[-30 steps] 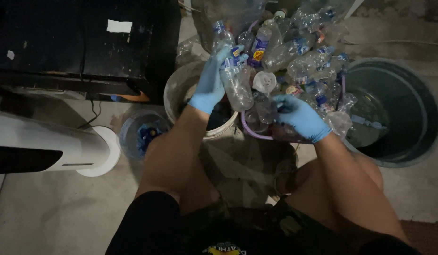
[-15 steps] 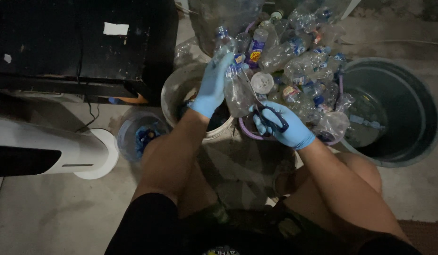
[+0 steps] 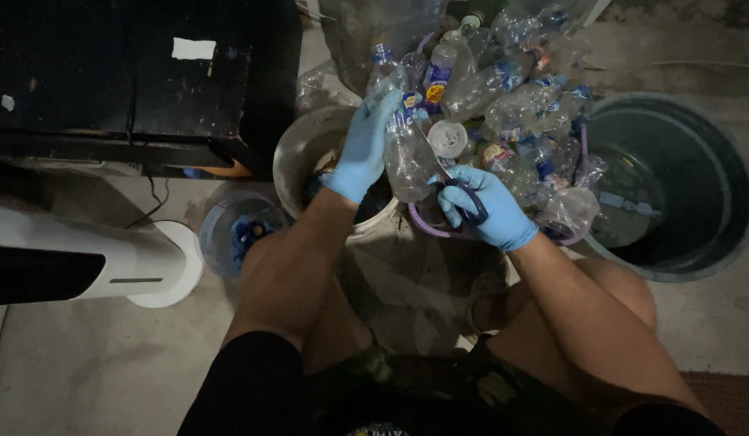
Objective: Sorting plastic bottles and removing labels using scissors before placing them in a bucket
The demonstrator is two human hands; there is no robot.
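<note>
Two gloved hands working on one clear plastic bottle above a heap of bottles.

The left hand [image 3: 365,149] is clamped round the clear bottle [image 3: 408,161]; the right hand [image 3: 481,207] grips dark-handled scissors [image 3: 465,199] at its base. Behind lies a pile of bottles [image 3: 511,105], too many to count. Two pale buckets [image 3: 310,149] and [image 3: 243,230], one dark tub [image 3: 673,186]. Bare concrete floor [image 3: 83,363], dim room, black cabinet [image 3: 132,73].

One head-worn camera looks steeply down, close over the person's knees, facing the bottle heap [image 3: 503,105] on the floor [image 3: 92,363].
</note>
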